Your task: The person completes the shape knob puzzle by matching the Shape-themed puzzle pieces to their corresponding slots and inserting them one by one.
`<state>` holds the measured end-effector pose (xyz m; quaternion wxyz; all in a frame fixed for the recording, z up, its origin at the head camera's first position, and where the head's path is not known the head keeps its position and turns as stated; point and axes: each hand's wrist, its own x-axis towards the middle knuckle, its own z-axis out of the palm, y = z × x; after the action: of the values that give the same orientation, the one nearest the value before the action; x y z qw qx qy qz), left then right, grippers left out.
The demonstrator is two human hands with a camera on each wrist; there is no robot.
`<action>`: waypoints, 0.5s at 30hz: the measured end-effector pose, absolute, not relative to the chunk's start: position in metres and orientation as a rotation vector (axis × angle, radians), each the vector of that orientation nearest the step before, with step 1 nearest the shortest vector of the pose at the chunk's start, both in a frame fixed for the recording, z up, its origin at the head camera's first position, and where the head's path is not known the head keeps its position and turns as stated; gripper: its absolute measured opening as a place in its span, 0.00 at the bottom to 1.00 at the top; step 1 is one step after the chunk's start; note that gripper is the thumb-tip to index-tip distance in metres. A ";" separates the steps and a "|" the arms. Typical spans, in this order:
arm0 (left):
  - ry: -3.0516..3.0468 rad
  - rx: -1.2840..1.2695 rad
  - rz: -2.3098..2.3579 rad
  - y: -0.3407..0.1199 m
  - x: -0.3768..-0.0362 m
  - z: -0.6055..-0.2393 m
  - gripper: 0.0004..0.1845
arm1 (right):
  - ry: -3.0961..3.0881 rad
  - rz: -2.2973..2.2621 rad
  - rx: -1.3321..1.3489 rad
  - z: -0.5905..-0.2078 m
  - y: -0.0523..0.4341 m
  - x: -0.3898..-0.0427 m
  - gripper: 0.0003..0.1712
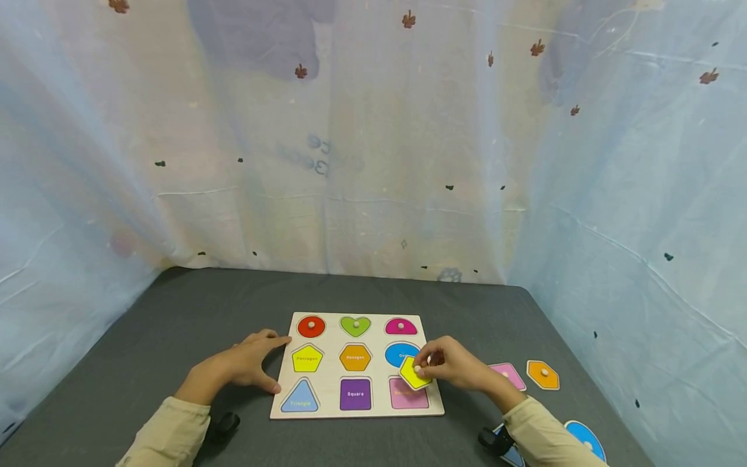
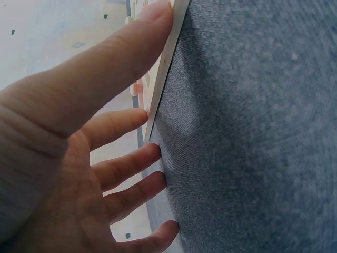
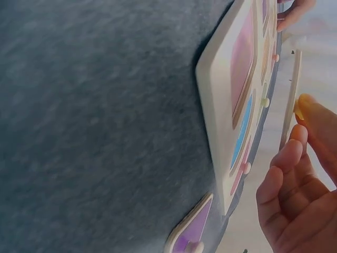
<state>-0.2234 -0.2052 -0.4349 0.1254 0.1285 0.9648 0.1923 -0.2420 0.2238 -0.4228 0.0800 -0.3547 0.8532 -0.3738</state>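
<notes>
A wooden shape-puzzle board [image 1: 331,344] lies on the dark cloth. My left hand [image 1: 248,360] is at its left edge, fingers spread, thumb and index finger touching the rim in the left wrist view. With thumb and fingers, my right hand [image 1: 452,363] pinches the knob of a yellow pentagon piece [image 1: 410,379], held tilted above the board's right side. This piece overlaps the blue oval recess [image 1: 399,352] and pink recess [image 1: 408,397] in the head view. Knobbed red circle [image 1: 306,331], green heart [image 1: 349,327] and magenta half-circle [image 1: 393,329] pieces sit in the back row.
Right of the board lie a pink piece [image 1: 510,374], an orange hexagon piece [image 1: 538,378] and a blue oval piece [image 1: 585,434]. A blue triangle piece [image 1: 513,457] is partly hidden by my right wrist. The right wrist view shows a purple piece [image 3: 194,227] beside the board.
</notes>
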 end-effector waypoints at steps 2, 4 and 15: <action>2.811 0.377 0.555 -0.205 -0.223 -0.434 0.55 | 2.550 -1.116 -1.077 -0.424 0.221 -0.245 0.04; 2.811 0.383 0.552 -0.205 -0.223 -0.433 0.54 | 2.550 -1.110 -1.079 -0.423 0.218 -0.247 0.04; 2.801 0.373 0.558 -0.204 -0.222 -0.430 0.55 | 2.541 -1.091 -1.059 -0.421 0.202 -0.253 0.06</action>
<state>-0.2220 -0.2037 -0.4301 0.1304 0.1284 0.9642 0.1920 -0.2532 0.2016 -0.4208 0.0900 -0.3560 0.8547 -0.3669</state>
